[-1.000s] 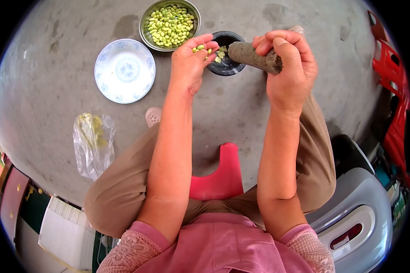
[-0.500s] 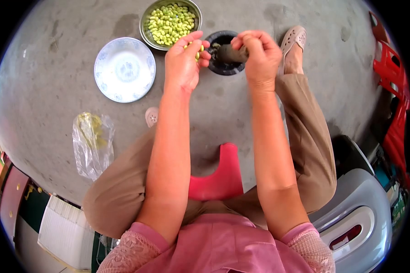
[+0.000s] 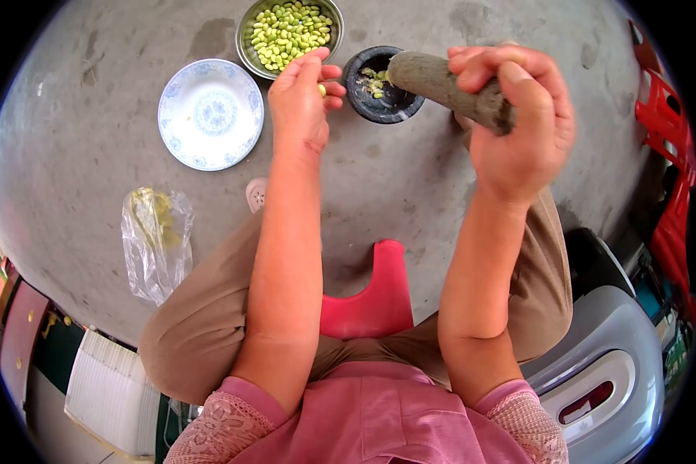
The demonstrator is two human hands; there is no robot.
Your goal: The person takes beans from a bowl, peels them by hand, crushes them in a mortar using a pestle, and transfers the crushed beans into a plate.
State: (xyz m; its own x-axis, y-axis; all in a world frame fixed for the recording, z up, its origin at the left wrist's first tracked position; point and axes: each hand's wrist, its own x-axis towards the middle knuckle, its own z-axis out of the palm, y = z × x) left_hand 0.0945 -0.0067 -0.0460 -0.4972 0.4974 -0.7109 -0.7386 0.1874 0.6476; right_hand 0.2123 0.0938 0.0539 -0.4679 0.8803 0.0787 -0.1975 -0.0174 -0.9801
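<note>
right hand (image 3: 524,116) grips grey cylindrical pestle (image 3: 450,83), newly raised over round black mortar's rim (image 3: 387,118) | left hand (image 3: 301,100) holds oval green bean (image 3: 322,90)

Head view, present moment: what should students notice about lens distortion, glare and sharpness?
In the head view, rounded black borders suggest a wide-angle lens; in the head view, the crumpled plastic bag catches bright glints; in the head view, the pestle and green beans look sharp enough to show surface texture and single outlines.

Blue-flowered white plate (image 3: 211,114), yellow-green beans (image 3: 290,35), dark-grey mortar (image 3: 387,117)
</note>
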